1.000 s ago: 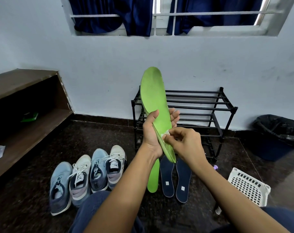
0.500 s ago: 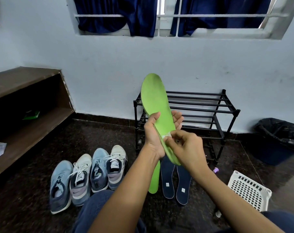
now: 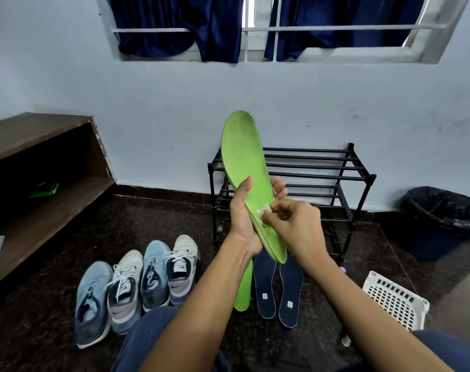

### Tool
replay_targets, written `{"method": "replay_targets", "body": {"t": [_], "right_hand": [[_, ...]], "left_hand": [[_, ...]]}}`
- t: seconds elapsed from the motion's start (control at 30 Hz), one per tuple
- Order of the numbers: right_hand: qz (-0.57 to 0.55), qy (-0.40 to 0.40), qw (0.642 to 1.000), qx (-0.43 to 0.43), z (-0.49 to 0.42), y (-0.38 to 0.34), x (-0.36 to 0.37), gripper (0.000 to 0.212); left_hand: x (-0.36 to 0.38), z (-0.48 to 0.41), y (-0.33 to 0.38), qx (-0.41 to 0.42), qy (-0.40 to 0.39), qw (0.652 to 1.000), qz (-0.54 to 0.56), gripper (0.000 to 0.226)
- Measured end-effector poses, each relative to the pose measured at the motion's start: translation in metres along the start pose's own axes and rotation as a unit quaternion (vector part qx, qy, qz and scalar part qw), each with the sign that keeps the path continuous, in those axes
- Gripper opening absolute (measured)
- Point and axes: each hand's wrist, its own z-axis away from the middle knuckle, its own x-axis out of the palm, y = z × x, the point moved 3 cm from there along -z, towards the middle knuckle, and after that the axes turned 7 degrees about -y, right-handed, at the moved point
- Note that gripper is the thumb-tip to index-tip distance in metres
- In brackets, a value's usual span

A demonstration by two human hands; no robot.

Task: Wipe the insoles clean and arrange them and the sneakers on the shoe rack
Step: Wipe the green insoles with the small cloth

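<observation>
The dark speckled floor (image 3: 174,210) carries four sneakers in a tight row at the left, heels toward the viewer: a blue sneaker (image 3: 93,302), a white laced sneaker (image 3: 123,288), a second blue sneaker (image 3: 154,275) and a second white sneaker (image 3: 183,267). Just right of them lies a green insole (image 3: 243,291), then two navy insoles (image 3: 264,285) side by side. Behind, a black shoe rack (image 3: 346,200) stands by the wall. At the right are a white perforated basket (image 3: 392,302) and a bag-lined bin (image 3: 438,224).
</observation>
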Motion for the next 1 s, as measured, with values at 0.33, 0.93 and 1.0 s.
{"method": "replay_targets", "body": {"t": [0.33, 0.93, 1.0], "right_hand": [[0.101, 0.062, 0.993, -0.011, -0.002, -0.013, -0.004, 0.019], [0.035, 0.059, 0.997, -0.032, 0.001, -0.011, -0.001, 0.016], [0.095, 0.094, 0.990, -0.047, 0.003, -0.013, 0.002, 0.016]], "left_hand": [[0.005, -0.001, -0.004, -0.005, -0.034, 0.999, 0.035, 0.064], [0.004, -0.004, -0.003, -0.018, -0.042, 0.998, 0.038, 0.069], [0.003, -0.003, -0.002, -0.025, -0.042, 0.998, 0.027, 0.070]]}}
